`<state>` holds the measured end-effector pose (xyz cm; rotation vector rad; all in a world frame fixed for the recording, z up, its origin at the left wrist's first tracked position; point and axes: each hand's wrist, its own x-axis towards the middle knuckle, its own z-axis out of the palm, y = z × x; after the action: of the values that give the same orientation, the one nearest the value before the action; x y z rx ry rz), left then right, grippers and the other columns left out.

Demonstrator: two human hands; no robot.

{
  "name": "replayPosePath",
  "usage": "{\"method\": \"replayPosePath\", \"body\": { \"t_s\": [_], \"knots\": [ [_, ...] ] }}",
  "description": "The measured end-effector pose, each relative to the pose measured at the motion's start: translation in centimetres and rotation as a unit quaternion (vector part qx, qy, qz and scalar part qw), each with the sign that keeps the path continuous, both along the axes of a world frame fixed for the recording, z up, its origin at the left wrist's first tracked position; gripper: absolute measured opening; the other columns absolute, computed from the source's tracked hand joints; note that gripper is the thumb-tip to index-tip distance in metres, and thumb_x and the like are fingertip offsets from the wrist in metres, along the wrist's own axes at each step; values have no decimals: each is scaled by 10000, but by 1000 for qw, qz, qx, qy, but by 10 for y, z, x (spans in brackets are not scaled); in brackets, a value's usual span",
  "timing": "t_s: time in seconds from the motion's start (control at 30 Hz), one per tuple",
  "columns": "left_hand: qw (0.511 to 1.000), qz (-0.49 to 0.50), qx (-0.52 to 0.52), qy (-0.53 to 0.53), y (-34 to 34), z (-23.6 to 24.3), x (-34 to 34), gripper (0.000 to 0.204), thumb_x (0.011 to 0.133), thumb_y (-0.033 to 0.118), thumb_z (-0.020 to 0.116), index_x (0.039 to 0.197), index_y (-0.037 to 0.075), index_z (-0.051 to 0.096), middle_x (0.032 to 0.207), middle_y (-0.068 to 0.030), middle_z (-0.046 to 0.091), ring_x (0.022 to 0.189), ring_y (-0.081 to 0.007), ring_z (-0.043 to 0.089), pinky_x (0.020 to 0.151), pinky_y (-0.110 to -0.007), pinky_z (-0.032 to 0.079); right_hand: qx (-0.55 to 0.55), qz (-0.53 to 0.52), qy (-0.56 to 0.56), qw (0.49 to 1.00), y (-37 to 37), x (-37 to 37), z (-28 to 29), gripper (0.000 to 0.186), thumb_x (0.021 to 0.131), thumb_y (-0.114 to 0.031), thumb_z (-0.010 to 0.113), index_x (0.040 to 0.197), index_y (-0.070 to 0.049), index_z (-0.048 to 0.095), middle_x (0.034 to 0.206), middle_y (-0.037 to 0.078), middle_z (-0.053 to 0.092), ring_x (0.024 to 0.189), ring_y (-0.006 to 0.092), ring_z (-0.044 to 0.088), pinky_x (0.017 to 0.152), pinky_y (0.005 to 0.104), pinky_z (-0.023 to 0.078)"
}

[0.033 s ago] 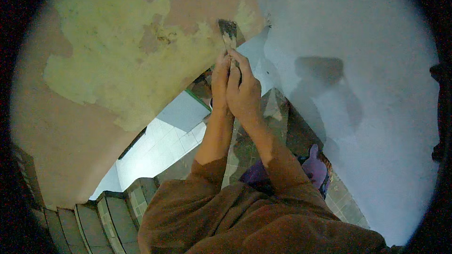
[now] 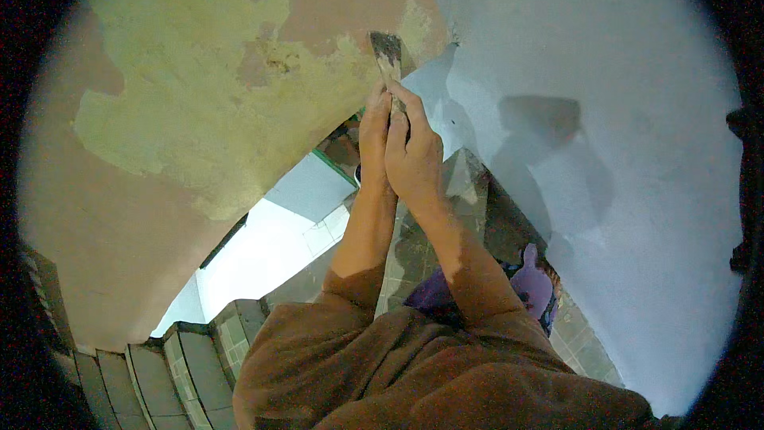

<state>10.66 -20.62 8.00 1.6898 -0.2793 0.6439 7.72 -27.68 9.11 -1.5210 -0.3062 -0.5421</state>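
Note:
Both my hands are closed together around a scraper (image 2: 387,48) with a broad dark blade and a pale, smeared lower part. My left hand (image 2: 373,134) lies along its left side. Pressed close on the right, my right hand (image 2: 414,158) wraps the handle, most of which the fingers hide. The blade points up and away from me, against or just in front of a patchy yellow and pinkish-brown surface (image 2: 191,103); whether it touches, I cannot tell.
A pale bluish wall (image 2: 652,191) rises on the right, with shadows on it. Tiled steps (image 2: 191,366) run down at the lower left. Purple things (image 2: 533,287), one with a handle-like end, are on the floor beside my right arm. A white block with a green edge (image 2: 314,187) stands beyond my left forearm.
The picture is a little brighter. My hands and the scraper hold almost the same place.

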Motion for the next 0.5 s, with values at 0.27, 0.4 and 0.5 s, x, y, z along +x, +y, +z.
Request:
{"method": "replayPosePath", "body": {
  "t_s": [0.27,0.4,0.5],
  "knots": [
    [999,-8,25,48,3,4,-7,291,976,218,418,1161,25,534,928,-42,559,788,-135,502,690,-272,418,13,-20,-34,999,4,1,1,343,960,-169,372,1262,-67,498,1205,192,590,1078,390,578,896,415,474],
    [1000,-3,-24,-13,-1,0,1,277,969,203,432,1158,27,534,936,-56,563,809,-163,506,719,-293,426,16,-10,-25,1000,0,2,0,338,953,-156,383,1245,-56,520,1201,195,593,1077,385,584,893,406,475],
    [992,-8,-62,105,0,-2,1,294,957,170,449,1189,7,530,1071,-94,561,905,-193,530,787,-304,442,20,-1,-3,1000,-2,0,2,344,950,-152,380,1246,-42,515,1202,208,586,1081,388,580,906,405,466]
  ]
}}
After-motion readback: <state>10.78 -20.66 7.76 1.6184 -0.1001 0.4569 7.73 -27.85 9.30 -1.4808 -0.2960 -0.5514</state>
